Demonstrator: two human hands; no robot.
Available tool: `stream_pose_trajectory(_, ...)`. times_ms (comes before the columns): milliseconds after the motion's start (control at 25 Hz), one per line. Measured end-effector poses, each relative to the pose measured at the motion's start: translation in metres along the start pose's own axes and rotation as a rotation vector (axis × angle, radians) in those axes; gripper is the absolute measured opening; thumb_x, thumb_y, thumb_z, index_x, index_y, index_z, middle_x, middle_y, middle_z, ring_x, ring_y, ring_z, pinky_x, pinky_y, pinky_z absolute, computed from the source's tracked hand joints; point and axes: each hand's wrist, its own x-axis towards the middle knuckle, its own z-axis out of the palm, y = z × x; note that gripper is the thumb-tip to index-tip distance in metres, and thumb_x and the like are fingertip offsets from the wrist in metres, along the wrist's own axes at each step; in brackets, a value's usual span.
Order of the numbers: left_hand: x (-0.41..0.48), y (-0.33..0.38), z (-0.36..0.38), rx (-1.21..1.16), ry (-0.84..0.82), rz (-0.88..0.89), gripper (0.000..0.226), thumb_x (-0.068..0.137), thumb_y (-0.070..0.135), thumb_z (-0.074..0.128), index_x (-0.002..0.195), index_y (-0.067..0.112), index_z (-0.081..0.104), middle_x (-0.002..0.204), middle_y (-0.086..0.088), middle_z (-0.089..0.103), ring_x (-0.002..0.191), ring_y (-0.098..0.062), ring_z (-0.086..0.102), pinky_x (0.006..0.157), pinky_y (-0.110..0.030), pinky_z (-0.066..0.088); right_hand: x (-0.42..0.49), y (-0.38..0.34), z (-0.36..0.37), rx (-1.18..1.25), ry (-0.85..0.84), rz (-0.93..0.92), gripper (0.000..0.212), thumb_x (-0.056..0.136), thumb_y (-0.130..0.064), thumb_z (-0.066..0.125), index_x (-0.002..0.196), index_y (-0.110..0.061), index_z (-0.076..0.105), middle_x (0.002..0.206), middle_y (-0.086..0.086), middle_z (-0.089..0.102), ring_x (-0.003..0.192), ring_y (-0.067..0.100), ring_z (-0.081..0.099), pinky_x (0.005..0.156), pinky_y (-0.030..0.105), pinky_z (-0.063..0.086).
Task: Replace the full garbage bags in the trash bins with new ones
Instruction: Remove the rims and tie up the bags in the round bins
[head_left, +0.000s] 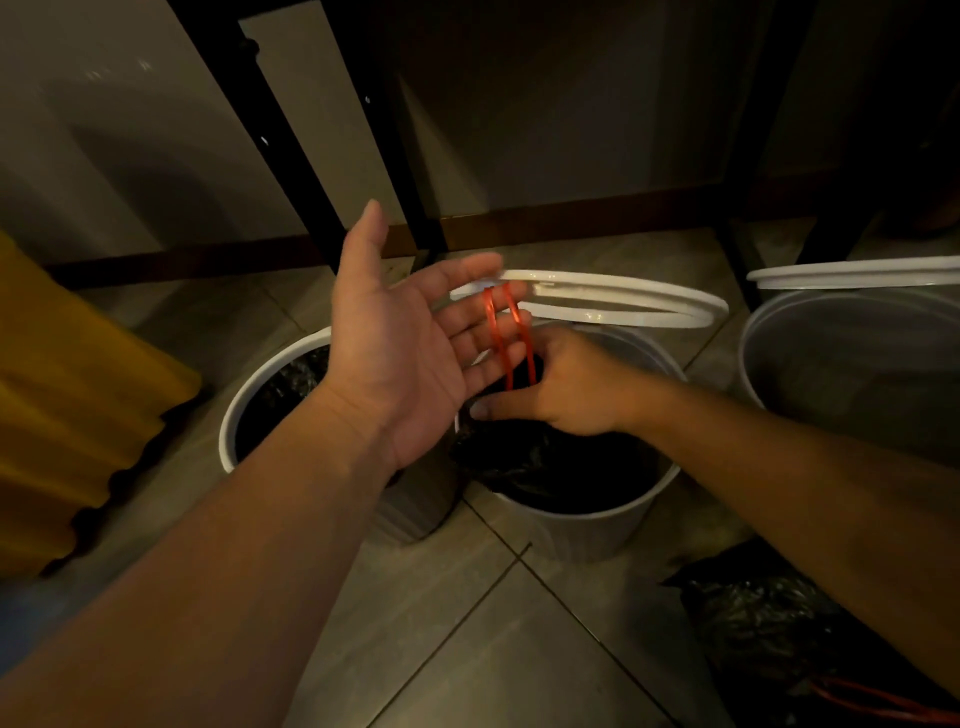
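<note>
Two white trash bins stand side by side on the tiled floor, the left bin (244, 405) and the middle bin (597, 525), both with black garbage bags inside. My left hand (410, 343) is palm up above them, fingers spread, with a red drawstring (511, 338) looped around the fingers. My right hand (561, 389) reaches into the middle bin and grips the top of its black garbage bag (545, 462), where the drawstring runs down. A white bin ring (623, 301) hangs tilted just behind the hands.
A third bin (852, 358) with a white ring (857, 275) on top stands at the right. A filled black bag (769, 629) with a red tie lies on the floor at bottom right. Yellow fabric (67, 395) is at left. Black furniture legs (270, 130) rise behind.
</note>
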Motion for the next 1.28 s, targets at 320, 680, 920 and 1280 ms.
stream_pose_trajectory(320, -0.021, 0.026, -0.005, 0.003, 0.004, 0.141, 0.08, 0.093, 0.078, 0.038, 0.128, 0.013, 0.069, 0.122, -0.022, 0.074, 0.101, -0.03, 0.071, 0.069, -0.037, 0.057, -0.006, 0.033, 0.015, -0.139, -0.038, 0.124, 0.023, 0.078, -0.06, 0.082, 0.094, -0.048, 0.07, 0.096, -0.023, 0.073, 0.088, -0.007, 0.067, 0.082, 0.028, 0.052)
stream_pose_trajectory(680, -0.037, 0.031, 0.003, 0.228, 0.029, 0.243, 0.054, 0.1, 0.061, 0.044, 0.108, 0.013, 0.069, 0.106, -0.012, 0.08, 0.086, -0.021, 0.076, 0.058, -0.031, 0.057, -0.002, 0.036, 0.032, -0.195, 0.06, 0.044, 0.033, 0.087, -0.059, 0.072, 0.117, -0.051, 0.058, 0.106, -0.023, 0.067, 0.1, -0.008, 0.061, 0.088, 0.02, 0.047)
stream_pose_trajectory(920, -0.044, 0.03, 0.003, 0.194, 0.021, 0.235, 0.056, 0.097, 0.062, 0.046, 0.11, 0.012, 0.07, 0.108, -0.015, 0.079, 0.09, -0.025, 0.076, 0.061, -0.033, 0.058, -0.011, 0.038, 0.043, -0.181, 0.095, 0.094, 0.02, 0.1, -0.058, 0.054, 0.085, -0.05, 0.063, 0.081, -0.027, 0.068, 0.078, -0.009, 0.063, 0.068, 0.024, 0.043)
stream_pose_trajectory(1280, -0.052, 0.012, -0.026, 0.113, 0.008, 0.222, 0.027, 0.089, 0.035, 0.066, 0.106, 0.014, 0.069, 0.111, -0.021, 0.077, 0.101, -0.034, 0.077, 0.071, -0.035, 0.061, -0.019, 0.044, 0.037, -0.262, 0.045, 0.124, 0.013, 0.104, -0.052, 0.052, 0.093, -0.047, 0.057, 0.084, -0.019, 0.066, 0.086, 0.0, 0.062, 0.089, 0.034, 0.053)
